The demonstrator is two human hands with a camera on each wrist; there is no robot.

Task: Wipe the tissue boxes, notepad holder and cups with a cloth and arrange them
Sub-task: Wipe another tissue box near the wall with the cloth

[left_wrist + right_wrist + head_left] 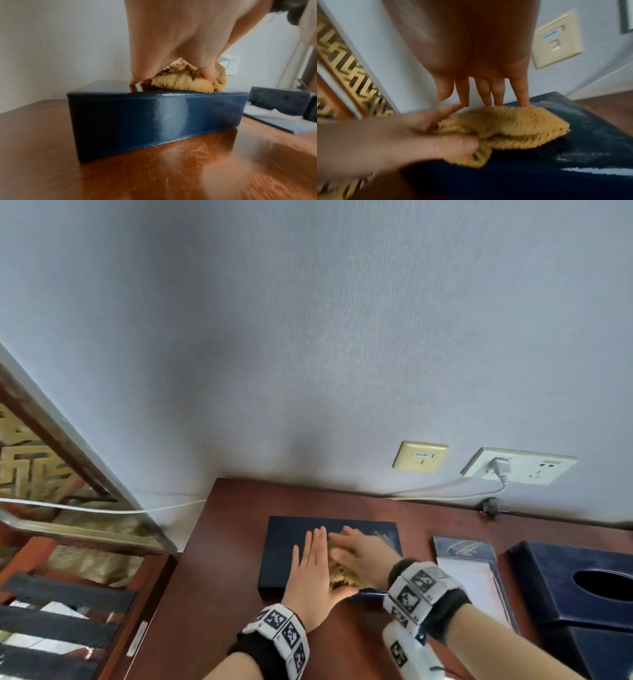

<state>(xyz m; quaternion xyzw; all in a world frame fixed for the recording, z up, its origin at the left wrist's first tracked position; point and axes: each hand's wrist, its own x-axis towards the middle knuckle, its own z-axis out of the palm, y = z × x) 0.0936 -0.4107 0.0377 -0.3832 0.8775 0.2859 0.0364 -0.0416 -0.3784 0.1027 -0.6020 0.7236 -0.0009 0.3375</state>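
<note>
A glossy dark blue tissue box lies on the reddish wooden table. My left hand lies flat on its lid with straight fingers, the thumb pressed against a fluffy yellow cloth. My right hand covers the cloth, its straight fingertips pressing the cloth's far edge down on the lid. To the right lie the notepad holder and a second dark tissue box with an oval slot. No cups are in view.
The table meets a grey wall with a beige data socket and a power socket holding a white plug and cable. A black plug lies at the wall. Beyond the table's left edge stands wooden furniture with gold lattice.
</note>
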